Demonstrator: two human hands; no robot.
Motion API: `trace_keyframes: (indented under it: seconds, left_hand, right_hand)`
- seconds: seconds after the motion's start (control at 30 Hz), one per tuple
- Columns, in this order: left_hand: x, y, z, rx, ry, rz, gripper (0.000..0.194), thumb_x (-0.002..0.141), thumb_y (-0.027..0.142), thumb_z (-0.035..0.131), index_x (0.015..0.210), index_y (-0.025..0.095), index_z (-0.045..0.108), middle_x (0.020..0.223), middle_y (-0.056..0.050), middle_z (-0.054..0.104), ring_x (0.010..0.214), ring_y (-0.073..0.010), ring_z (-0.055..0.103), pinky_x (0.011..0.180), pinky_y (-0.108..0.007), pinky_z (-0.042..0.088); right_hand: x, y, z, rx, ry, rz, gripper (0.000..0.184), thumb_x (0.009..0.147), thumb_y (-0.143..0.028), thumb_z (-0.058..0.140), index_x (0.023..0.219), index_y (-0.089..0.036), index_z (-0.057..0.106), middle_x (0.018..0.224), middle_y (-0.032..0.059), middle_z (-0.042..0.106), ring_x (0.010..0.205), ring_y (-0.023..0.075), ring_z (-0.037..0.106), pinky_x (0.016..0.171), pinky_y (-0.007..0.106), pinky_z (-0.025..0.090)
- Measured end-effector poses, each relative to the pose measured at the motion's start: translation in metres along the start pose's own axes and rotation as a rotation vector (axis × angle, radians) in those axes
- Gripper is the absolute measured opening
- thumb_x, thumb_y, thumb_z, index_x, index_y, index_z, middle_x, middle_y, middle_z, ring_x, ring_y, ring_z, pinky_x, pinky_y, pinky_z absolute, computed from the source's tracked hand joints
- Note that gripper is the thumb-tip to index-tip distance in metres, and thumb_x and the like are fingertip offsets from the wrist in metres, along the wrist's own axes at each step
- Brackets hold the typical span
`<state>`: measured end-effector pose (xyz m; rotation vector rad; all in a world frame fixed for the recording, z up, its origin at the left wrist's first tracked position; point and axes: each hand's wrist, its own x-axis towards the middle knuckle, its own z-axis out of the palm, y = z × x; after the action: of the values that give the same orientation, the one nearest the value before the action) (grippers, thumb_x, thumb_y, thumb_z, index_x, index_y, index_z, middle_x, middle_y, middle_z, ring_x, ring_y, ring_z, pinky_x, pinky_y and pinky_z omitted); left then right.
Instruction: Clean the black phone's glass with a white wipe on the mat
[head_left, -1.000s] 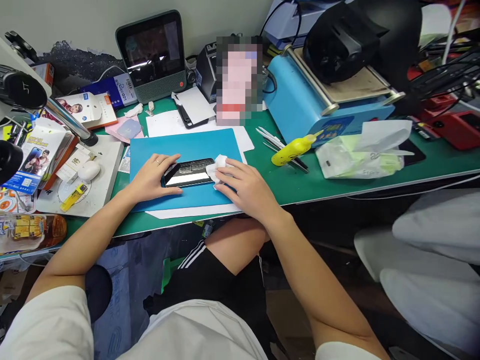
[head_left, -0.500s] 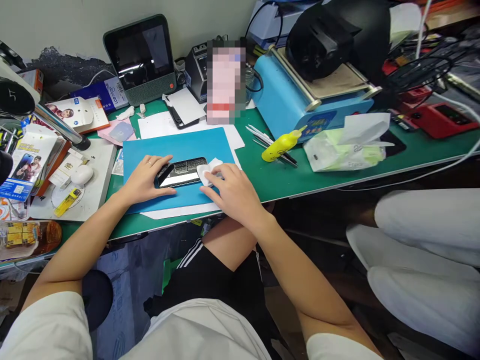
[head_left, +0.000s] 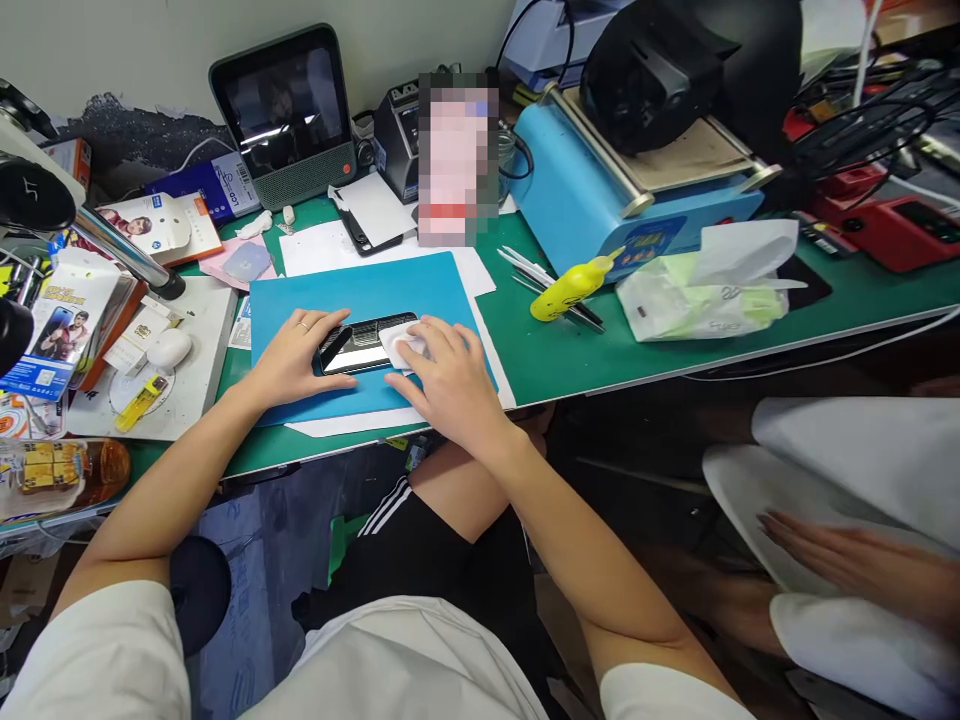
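A black smartphone (head_left: 352, 358) lies on a blue mat (head_left: 375, 280), its glossy screen catching reflections. My left hand (head_left: 300, 358) grips the phone's left end, the thumb along the near edge and the fingers at the far edge. Pressed under the fingertips of my right hand (head_left: 450, 385) is a folded white tissue (head_left: 396, 347), resting on the right part of the screen. That end of the phone is hidden by the tissue and hand.
Right of the mat lie a yellow bottle (head_left: 568, 290), thin tools, and a tissue pack (head_left: 675, 305). A blue machine (head_left: 585, 195) stands behind. A lamp and boxes crowd the left. Another person's hand (head_left: 847, 560) rests at the lower right.
My right hand has moved the tissue leftward over the phone's screen. My left hand keeps its place on the phone. Another person's hand has appeared at lower right. The view has shifted slightly.
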<state>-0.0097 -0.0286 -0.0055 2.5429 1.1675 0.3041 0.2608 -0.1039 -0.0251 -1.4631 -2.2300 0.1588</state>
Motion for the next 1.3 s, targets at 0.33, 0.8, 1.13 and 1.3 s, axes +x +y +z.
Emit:
trace_keyframes:
  seconds: [0.33,0.8,1.13,1.3]
  left_hand:
    - [-0.001,0.001,-0.002,-0.011,0.005,0.003,0.105,0.085,0.092,0.058,0.163,0.024,0.044,0.145,-0.017,0.062,0.127,-0.0394,0.056,0.113,-0.057,0.045]
    - [-0.003,0.004,-0.002,-0.024,0.041,-0.004,0.096,0.090,0.087,0.058,0.161,0.025,0.048,0.146,-0.016,0.062,0.128,-0.0383,0.056,0.113,-0.056,0.045]
    - [-0.004,0.001,-0.001,0.056,0.028,-0.027,0.096,0.087,0.084,0.065,0.158,0.021,0.051,0.141,-0.017,0.063,0.124,-0.0386,0.056,0.110,-0.055,0.046]
    - [-0.005,0.003,0.000,0.052,0.030,-0.052,0.089,0.091,0.080,0.064,0.156,0.021,0.053,0.140,-0.017,0.063,0.122,-0.0380,0.057,0.108,-0.054,0.046]
  right_hand:
    - [0.004,0.000,0.006,0.060,-0.075,0.004,0.059,0.113,-0.049,0.043,0.156,-0.011,0.057,0.166,0.0191,0.053,0.155,0.0356,0.050,0.130,0.064,0.031]
    - [-0.007,-0.008,-0.001,0.031,-0.070,0.007,0.057,0.112,-0.048,0.044,0.156,-0.015,0.058,0.162,0.0209,0.057,0.152,0.0375,0.054,0.129,0.067,0.033]
    - [0.003,-0.011,-0.002,0.001,-0.099,0.007,0.057,0.113,-0.045,0.043,0.154,-0.009,0.059,0.161,0.0230,0.057,0.151,0.0382,0.055,0.127,0.065,0.038]
    - [-0.017,-0.020,-0.008,-0.053,-0.085,-0.034,0.056,0.112,-0.046,0.046,0.150,-0.008,0.062,0.155,0.0253,0.062,0.145,0.0397,0.061,0.124,0.064,0.041]
